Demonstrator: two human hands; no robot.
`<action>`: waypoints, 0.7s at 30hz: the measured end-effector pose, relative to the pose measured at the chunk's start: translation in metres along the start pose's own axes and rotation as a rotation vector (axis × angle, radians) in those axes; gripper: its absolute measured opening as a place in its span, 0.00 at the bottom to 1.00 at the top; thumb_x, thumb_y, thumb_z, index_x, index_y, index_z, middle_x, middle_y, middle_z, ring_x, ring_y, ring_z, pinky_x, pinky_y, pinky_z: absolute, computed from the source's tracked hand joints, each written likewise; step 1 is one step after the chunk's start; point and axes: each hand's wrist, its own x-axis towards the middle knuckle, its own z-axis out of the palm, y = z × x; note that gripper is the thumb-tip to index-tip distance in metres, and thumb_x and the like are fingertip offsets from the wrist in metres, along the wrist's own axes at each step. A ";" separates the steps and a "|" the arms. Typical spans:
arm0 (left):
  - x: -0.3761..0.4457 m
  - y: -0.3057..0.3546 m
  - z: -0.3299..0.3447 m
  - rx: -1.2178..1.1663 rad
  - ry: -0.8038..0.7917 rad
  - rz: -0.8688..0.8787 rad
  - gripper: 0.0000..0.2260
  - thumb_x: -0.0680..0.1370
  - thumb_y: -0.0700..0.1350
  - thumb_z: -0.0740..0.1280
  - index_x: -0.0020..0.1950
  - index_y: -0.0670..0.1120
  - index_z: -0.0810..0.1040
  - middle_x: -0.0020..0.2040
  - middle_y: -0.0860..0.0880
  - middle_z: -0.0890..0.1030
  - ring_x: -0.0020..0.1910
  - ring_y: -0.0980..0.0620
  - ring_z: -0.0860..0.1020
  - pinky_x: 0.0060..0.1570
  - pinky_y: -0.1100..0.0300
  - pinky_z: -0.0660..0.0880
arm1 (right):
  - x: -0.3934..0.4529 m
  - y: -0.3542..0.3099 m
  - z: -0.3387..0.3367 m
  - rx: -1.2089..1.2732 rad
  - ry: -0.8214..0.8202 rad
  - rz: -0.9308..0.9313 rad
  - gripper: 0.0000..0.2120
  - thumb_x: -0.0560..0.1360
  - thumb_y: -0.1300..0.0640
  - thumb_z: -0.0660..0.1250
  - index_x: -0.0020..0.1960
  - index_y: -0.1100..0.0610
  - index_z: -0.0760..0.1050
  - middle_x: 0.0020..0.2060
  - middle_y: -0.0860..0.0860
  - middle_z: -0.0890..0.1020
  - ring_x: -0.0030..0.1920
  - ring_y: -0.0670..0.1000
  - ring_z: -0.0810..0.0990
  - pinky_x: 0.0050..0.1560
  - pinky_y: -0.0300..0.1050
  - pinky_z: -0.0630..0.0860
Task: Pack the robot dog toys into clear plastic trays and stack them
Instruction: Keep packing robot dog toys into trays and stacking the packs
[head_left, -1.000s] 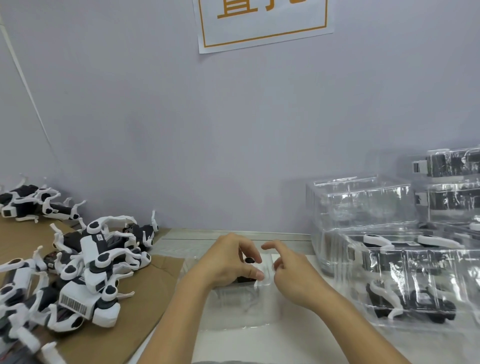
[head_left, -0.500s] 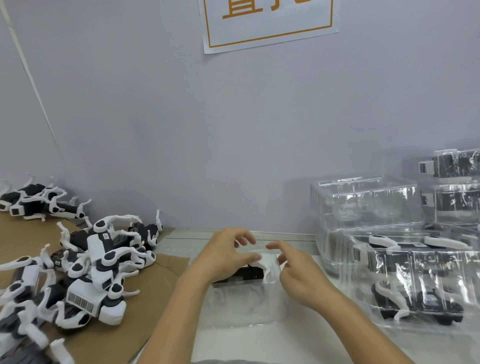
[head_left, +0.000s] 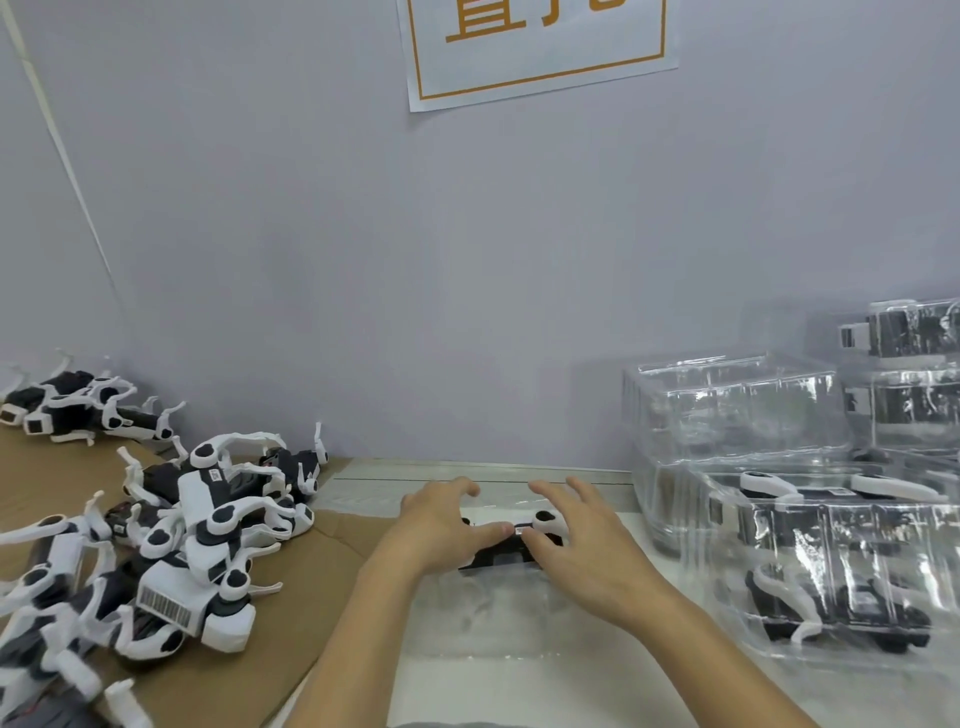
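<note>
A black-and-white robot dog toy (head_left: 503, 552) lies in a clear plastic tray (head_left: 483, 623) on the white table in front of me. My left hand (head_left: 441, 527) and my right hand (head_left: 582, 545) hover over the toy from either side. Both thumbs press on its top, and the fingers are spread and arched above it. The hands hide most of the toy. A heap of loose robot dog toys (head_left: 197, 561) lies to the left.
The loose toys rest on brown cardboard (head_left: 311, 613). A packed clear tray (head_left: 831, 561) sits right of my hands, with empty clear trays (head_left: 727, 410) behind it and stacked packed trays (head_left: 909, 364) at the far right. The wall is close behind.
My left hand has let go of its grip on the toy. Both hands have spread their fingers, and the thumbs now press on the toy lying in the tray.
</note>
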 end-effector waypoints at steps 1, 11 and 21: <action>0.001 0.000 0.000 -0.011 0.003 0.003 0.29 0.75 0.63 0.70 0.72 0.54 0.69 0.71 0.49 0.70 0.73 0.48 0.65 0.66 0.55 0.69 | 0.001 0.001 0.000 0.008 0.008 0.006 0.26 0.79 0.45 0.61 0.75 0.41 0.62 0.78 0.46 0.55 0.77 0.48 0.55 0.72 0.48 0.62; 0.003 -0.027 -0.013 -0.578 0.218 -0.101 0.17 0.79 0.55 0.68 0.68 0.54 0.76 0.68 0.50 0.74 0.68 0.52 0.72 0.68 0.54 0.68 | 0.004 0.004 0.002 0.017 0.033 0.011 0.19 0.75 0.57 0.59 0.64 0.43 0.73 0.76 0.44 0.58 0.73 0.47 0.63 0.60 0.44 0.68; -0.003 -0.030 0.004 -0.707 0.096 -0.120 0.09 0.78 0.37 0.67 0.53 0.49 0.83 0.45 0.47 0.80 0.40 0.53 0.76 0.35 0.71 0.71 | 0.004 0.003 0.000 0.046 0.030 0.012 0.17 0.74 0.61 0.59 0.59 0.44 0.73 0.75 0.46 0.58 0.70 0.50 0.67 0.56 0.40 0.65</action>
